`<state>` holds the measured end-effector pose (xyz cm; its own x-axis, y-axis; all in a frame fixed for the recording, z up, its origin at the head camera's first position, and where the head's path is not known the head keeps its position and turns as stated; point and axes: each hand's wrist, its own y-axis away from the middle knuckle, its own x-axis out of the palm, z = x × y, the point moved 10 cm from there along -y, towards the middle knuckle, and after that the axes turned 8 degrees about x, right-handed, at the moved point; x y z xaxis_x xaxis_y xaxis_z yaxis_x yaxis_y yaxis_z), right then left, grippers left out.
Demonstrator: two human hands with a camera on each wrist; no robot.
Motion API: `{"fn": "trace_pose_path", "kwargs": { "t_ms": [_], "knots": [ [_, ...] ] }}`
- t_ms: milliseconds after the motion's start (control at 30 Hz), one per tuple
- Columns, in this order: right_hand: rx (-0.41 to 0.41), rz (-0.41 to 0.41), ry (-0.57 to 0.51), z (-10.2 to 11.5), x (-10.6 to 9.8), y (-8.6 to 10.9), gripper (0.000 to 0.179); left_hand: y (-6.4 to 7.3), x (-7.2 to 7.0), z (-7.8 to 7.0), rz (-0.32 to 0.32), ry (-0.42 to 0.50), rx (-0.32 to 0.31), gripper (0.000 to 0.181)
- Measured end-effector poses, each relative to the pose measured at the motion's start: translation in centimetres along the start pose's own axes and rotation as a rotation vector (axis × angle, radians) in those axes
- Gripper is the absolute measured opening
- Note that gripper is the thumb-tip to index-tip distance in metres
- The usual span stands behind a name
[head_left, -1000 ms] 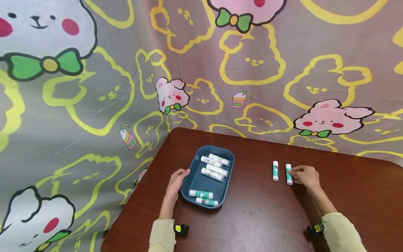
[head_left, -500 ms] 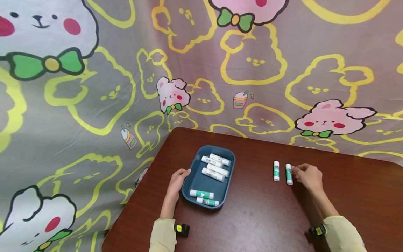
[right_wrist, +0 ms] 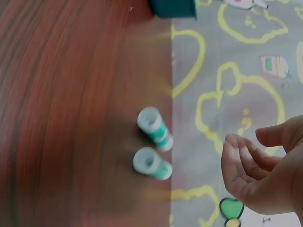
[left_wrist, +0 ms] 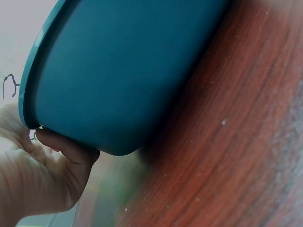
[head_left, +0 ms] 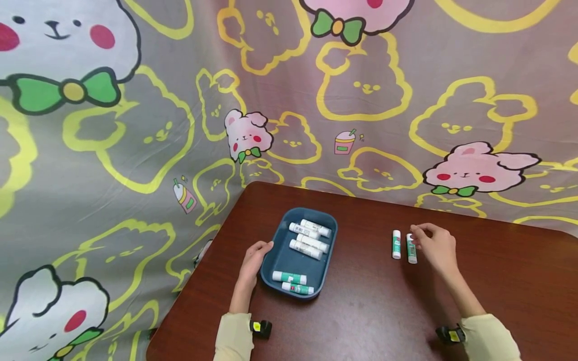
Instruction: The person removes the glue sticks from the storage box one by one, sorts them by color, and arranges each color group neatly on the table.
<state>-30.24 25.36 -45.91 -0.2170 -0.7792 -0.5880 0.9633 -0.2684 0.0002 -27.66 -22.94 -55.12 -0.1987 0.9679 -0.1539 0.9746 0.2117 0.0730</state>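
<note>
At the left of the table, my left hand (head_left: 253, 259) holds the blue plastic tray (head_left: 266, 271) by its rim; in the left wrist view the thumb (left_wrist: 66, 146) lies against its outer wall. Several glue sticks (head_left: 289, 278) lie in the tray, some with white sides up, two with green labels showing. To the right, a glue stick (head_left: 396, 244) and a second glue stick (head_left: 412, 252) lie side by side on the table. My right hand (head_left: 437, 246) hovers over the second one, holding nothing; in the right wrist view its fingers are loosely bent and apart from both sticks.
Everything rests on a brown wooden table (head_left: 361, 311). A patterned cloth (head_left: 289, 90) hangs close behind the table's back and left edges. Each wrist carries a small black camera (head_left: 261, 328).
My right hand has let go of the right glue stick and risen up and left above it. That stick has shifted slightly left, towards the other. My left hand stays on the tray.
</note>
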Motion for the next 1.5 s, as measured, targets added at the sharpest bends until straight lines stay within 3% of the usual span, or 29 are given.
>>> {"fn": "trace_pose_path", "kwargs": {
  "t_ms": [133,367,600,833,933,1167,1500],
  "knots": [
    [-0.037,0.019,-0.004,1.8,0.7,0.7,0.038,0.3,0.2,-0.6,0.007,-0.003,-0.006,0.032],
    [-0.096,0.110,-0.055,4.1,3.4,1.6,0.036,1.9,0.2,-3.5,0.007,-0.002,0.016,0.031],
    [-0.124,0.178,-0.112,6.0,6.5,2.7,0.028,1.7,0.3,-3.1,0.012,-0.002,0.011,0.032],
    [-0.164,0.231,-0.130,7.8,9.2,3.8,0.022,2.1,0.3,-4.1,0.016,0.012,0.021,0.031],
    [-0.170,0.251,-0.132,8.5,10.2,4.3,0.020,1.8,0.3,-3.5,0.019,0.011,-0.002,0.031],
    [-0.178,0.312,-0.156,9.9,12.5,5.4,0.019,0.1,0.1,-0.2,0.010,0.025,-0.020,0.032],
    [-0.194,0.392,-0.202,11.6,15.7,6.9,0.015,0.1,-0.1,-0.2,-0.011,0.013,0.002,0.028]
  ]
}}
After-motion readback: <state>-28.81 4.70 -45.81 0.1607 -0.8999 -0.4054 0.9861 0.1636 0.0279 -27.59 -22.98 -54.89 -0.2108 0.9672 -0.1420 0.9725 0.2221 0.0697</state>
